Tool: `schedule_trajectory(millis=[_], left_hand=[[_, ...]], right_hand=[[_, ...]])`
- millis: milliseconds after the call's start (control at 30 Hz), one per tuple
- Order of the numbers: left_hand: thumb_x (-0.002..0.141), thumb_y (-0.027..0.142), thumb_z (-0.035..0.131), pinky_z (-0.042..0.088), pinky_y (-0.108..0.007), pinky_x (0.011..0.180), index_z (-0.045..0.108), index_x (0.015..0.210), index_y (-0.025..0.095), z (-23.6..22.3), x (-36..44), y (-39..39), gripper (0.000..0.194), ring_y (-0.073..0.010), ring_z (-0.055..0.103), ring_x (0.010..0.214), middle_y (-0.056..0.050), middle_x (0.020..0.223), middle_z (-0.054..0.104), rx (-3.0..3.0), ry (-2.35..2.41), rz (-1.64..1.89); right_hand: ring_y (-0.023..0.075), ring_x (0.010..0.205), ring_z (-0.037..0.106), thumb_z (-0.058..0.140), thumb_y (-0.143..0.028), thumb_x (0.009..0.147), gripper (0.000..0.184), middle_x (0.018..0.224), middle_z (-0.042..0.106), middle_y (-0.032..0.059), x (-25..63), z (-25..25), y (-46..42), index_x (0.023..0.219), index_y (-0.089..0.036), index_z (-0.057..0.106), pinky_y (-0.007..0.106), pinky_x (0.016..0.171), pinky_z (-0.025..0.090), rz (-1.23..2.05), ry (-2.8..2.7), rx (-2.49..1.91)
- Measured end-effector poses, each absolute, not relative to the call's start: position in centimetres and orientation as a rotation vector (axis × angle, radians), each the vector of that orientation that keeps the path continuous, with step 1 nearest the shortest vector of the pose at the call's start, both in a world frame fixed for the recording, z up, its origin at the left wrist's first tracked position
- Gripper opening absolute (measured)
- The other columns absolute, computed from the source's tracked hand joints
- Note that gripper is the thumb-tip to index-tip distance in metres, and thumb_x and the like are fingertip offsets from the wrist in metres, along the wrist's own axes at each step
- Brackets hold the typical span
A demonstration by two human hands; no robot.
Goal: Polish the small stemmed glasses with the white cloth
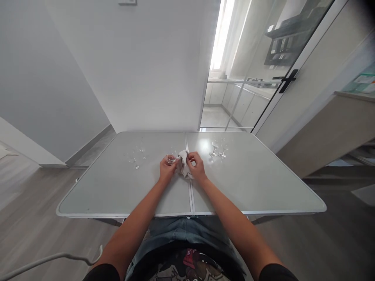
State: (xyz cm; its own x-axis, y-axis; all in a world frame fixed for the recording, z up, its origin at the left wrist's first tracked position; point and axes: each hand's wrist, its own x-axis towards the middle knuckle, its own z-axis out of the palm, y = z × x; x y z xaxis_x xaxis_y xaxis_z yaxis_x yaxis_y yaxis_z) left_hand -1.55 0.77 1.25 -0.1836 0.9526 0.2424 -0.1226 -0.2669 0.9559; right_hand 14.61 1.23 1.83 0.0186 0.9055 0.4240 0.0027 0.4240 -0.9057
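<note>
Over the middle of the table, my left hand (167, 168) is closed around a small clear glass (170, 159), its base end toward the left. A crumpled white cloth (184, 164) hangs between my hands and touches the glass on its right side. My right hand (197, 165) pinches the cloth, thumb and fingers pressed together. The part of the glass behind the cloth and my fingers is hidden. To the right, two clear stemmed glasses (218, 149) stand upright close together. On the left, more clear glasses (137, 154) are grouped, faint against the tabletop.
The pale folding table (249, 187) has a metal rim and a centre seam. A white wall (146, 70) rises behind it. At the right rear is a glass-paned door (243, 74) with a black handle (288, 81). A grey cable (61, 255) crosses the lower left.
</note>
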Motion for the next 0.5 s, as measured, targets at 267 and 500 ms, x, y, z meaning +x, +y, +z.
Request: schedule_trajectory(millis=[267,500], left_hand=[[0.069,0.049,0.084,0.031,-0.019,0.036,0.056,0.085,0.02,1.0,-1.8,0.9,0.043,-0.0057,0.039,0.036,0.009,0.051,0.047,1.239,1.061,1.555],[0.071,0.047,0.083,0.034,-0.02,0.039,0.05,0.085,0.022,1.7,-3.3,1.5,0.044,-0.0049,0.04,0.037,0.009,0.06,0.051,1.084,1.08,1.819]], right_hand=[[0.0187,0.078,0.059,0.073,-0.041,0.077,0.022,0.078,0.068,0.0009,13.5,0.7,2.1,0.084,-0.021,0.073,0.031,0.076,0.049,1.197,-1.3,-0.84],[0.0142,0.066,0.057,0.064,-0.034,0.072,0.018,0.073,0.065,-0.0031,17.3,1.2,3.9,0.087,-0.025,0.065,0.025,0.06,0.045,1.153,-0.726,-0.888]])
